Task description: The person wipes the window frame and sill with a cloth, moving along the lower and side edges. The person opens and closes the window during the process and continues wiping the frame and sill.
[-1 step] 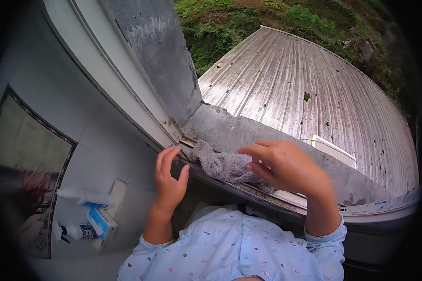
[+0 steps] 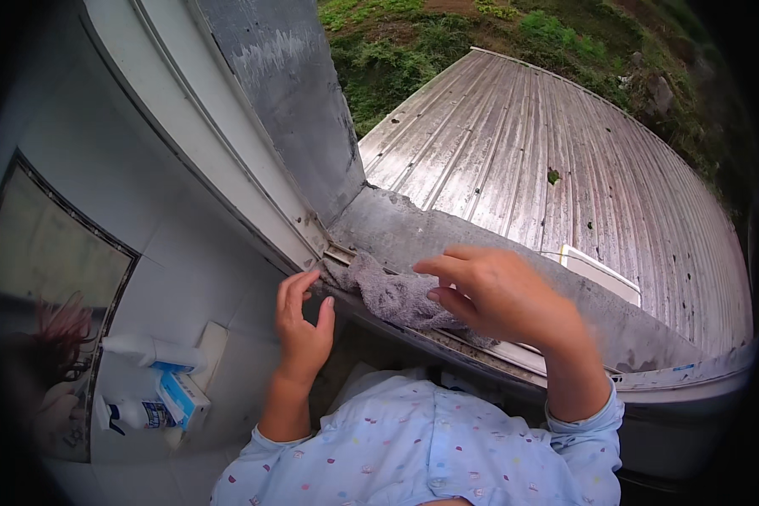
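- Cloth [image 2: 401,299], greyish purple and fluffy, lies crumpled along the window track [image 2: 523,358], its left end in the corner by the upright white frame [image 2: 185,105] and its right end partly behind the right hand.
- Left hand [image 2: 302,331] is raised just beside the cloth's left end, fingers curved and thumb spread apart, with nothing between them; whether the fingertips touch the cloth or the frame cannot be told.
- Right hand [image 2: 496,288] hangs over the cloth's right part, back of the hand upward, index finger and thumb parted and gripping nothing visible (the other fingers are mostly hidden, so any contact beneath cannot be told).
- Grey ledge [image 2: 413,223], rough and stained, runs along the outer side of the track; beyond it spread a ribbed metal roof [image 2: 497,160] and green plants [image 2: 388,76].
- Mirror [image 2: 46,244] with a dark edge hangs on the pale wall [image 2: 181,228] at left; near it are a white bottle [image 2: 135,347], a blue-and-white box [image 2: 184,401] and a spray bottle [image 2: 139,414].
- Shirt [image 2: 371,443], light blue with small printed motifs, covers the person's torso and upper arms.
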The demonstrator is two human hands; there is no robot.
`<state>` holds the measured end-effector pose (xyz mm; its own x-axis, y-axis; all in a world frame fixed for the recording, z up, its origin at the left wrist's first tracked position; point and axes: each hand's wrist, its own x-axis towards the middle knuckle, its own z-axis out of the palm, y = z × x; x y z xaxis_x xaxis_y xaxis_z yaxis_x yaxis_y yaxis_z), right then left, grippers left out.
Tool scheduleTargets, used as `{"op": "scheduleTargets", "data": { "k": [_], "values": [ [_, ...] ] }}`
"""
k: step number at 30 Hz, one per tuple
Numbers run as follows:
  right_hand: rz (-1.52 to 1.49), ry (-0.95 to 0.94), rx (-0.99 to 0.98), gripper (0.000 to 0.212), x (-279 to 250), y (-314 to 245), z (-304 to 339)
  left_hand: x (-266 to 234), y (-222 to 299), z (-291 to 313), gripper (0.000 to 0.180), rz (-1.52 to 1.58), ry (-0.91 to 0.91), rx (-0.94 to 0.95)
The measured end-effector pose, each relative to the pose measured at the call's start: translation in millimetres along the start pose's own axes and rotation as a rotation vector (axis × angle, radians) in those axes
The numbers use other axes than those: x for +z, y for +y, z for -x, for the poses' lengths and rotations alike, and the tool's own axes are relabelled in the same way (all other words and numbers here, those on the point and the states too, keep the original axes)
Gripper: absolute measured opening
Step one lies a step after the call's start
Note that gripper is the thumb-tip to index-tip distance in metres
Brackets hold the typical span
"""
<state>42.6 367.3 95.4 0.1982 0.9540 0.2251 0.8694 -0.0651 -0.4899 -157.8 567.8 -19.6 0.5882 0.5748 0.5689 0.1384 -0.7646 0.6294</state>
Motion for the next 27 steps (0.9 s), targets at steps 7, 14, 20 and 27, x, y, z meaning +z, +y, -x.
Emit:
{"op": "scheduleTargets", "data": {
  "k": [7,14,20,27],
  "values": [
    [-0.017,0.120,-0.306,0.015,98.9,-1.5,-86.2,28.8,-66.3,37.8,0.035,0.378,0.019,-0.531],
    [-0.082,-0.057,-0.238,0.023,133.4,25.3,-103.9,13.0,-77.8,28.6,0.008,0.437,-0.148,-0.479],
    [-0.021,0.208,-0.038,0.023,120.3,15.4,-114.1,-2.2,-42.4,10.9,0.013,0.517,-0.057,-0.327],
    [0.270,0.036,-0.368,0.015,137.7,14.0,-107.9,4.7,-36.7,11.2,0.021,0.295,-0.017,-0.007]
  ]
}}
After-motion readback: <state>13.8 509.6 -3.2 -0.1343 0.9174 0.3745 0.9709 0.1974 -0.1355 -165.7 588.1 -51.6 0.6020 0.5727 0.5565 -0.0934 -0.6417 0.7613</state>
